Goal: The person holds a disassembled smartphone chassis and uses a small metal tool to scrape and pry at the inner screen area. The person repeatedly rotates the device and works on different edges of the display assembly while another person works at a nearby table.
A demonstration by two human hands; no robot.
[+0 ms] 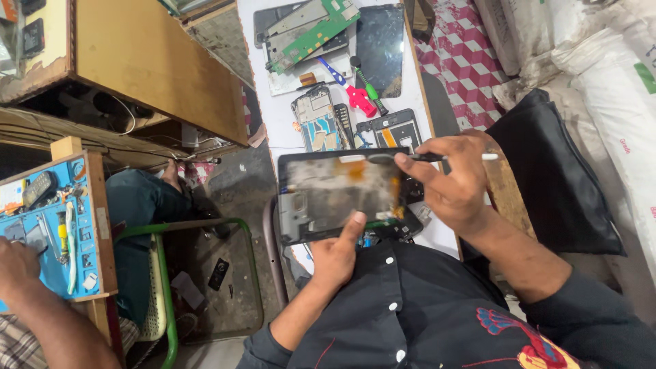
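left hand (336,256) clamps the opened tablet (338,195) from its 6 o'clock edge, thumb on the inner face, tilting it flat for access. right hand (447,184) pinches a thin tool (437,157) at the 1 o'clock corner (tip at the seam). white bench (273,116) with spare parts at 12 o'clock.

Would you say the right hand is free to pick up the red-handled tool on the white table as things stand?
Probably not right away: the right hand already grips a thin black tool at the opened tablet. The red-handled tool lies uncovered beyond it, with nothing over it.
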